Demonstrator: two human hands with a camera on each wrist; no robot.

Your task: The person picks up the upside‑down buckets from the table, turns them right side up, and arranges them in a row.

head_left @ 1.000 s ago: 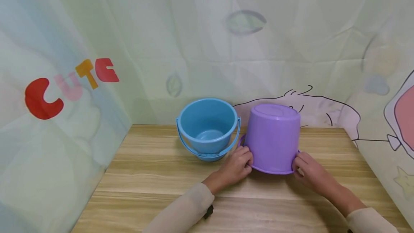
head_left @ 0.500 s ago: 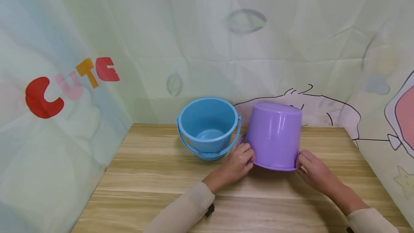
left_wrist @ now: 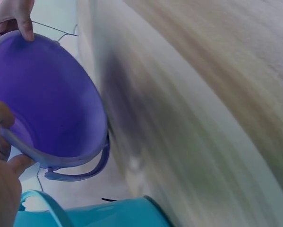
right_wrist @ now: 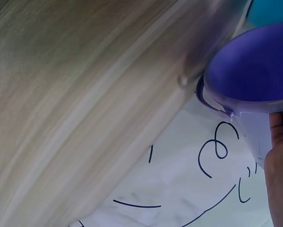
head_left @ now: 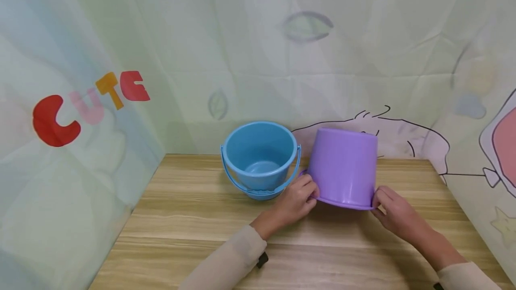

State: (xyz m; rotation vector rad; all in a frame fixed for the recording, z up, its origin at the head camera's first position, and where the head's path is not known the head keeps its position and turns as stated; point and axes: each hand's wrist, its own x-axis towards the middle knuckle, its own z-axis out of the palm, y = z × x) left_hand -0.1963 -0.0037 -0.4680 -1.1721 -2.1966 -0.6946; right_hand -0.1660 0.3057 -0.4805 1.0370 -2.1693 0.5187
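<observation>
- Purple plastic bucket [head_left: 344,169], round and tapered, is held tilted over the wood-grained tabletop [head_left: 322,258], its base turned upward, its open mouth facing down and toward the person.
- Its rim is pinched at one side by the fingers of the left hand [head_left: 296,198], at the other by those of the right hand [head_left: 397,211].
- Light-blue round plastic bucket [head_left: 243,171] is stood upright just left of it, its handle lowered in front.
</observation>
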